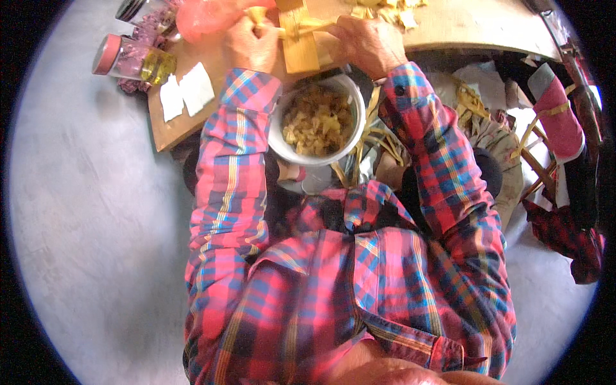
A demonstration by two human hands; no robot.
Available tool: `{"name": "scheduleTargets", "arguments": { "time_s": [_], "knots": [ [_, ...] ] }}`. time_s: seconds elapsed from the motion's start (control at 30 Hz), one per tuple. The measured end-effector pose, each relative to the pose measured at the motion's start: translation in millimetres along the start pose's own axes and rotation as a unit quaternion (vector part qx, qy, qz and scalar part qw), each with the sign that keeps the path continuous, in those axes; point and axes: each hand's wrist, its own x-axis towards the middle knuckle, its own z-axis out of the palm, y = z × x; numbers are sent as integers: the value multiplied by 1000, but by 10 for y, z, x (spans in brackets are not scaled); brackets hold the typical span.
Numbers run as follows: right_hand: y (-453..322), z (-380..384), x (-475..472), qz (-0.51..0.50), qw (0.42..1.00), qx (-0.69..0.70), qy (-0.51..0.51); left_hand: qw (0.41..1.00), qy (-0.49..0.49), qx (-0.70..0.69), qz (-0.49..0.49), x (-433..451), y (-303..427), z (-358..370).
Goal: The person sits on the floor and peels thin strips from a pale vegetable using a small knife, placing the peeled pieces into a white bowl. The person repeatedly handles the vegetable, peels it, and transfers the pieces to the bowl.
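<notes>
My left hand (255, 43) grips a yellow strip of plant leaf or husk (274, 31) near the top of the view. My right hand (370, 43) is closed at the other end of a strip, which crosses over an upright-lying wooden block (302, 55) between the hands. Below the block sits a white bowl (358, 115) that holds brown and yellow curled pieces (315, 127). More yellow pieces (387, 12) lie beyond my right hand. The exact grip of the fingers is partly blurred.
Left on the wooden table (163, 137) are two white paper pieces (196, 89), a pink-lidded jar (134, 60) and a translucent red bag (199, 19). Long dry strips (385, 139) hang right of the bowl. A pink-and-grey object (558, 113) stands at the far right.
</notes>
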Motion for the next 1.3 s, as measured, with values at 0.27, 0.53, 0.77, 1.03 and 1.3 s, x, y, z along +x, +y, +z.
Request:
{"name": "scheduleTargets", "arguments": {
  "time_s": [0.27, 0.53, 0.77, 1.03, 1.3],
  "knots": [
    [-373, -446, -820, 30, 969, 243, 8, 973, -160, -125, -110, -1168, 350, -405],
    [-855, 136, -1551, -118, 969, 194, -93, 703, -398, -385, -446, -2000, -977, 456],
    [-1031, 178, -1872, -165, 889, 409, -125, 487, -475, -491, -544, -1840, 110, 242],
    [-858, 133, -1829, 101, 886, 444, 82, 640, -480, -420, -428, -1619, 55, 75],
    [-686, 426, -1697, 310, 786, 517, 138, 730, -483, -368, -314, -1632, 367, -36]
  ]
}}
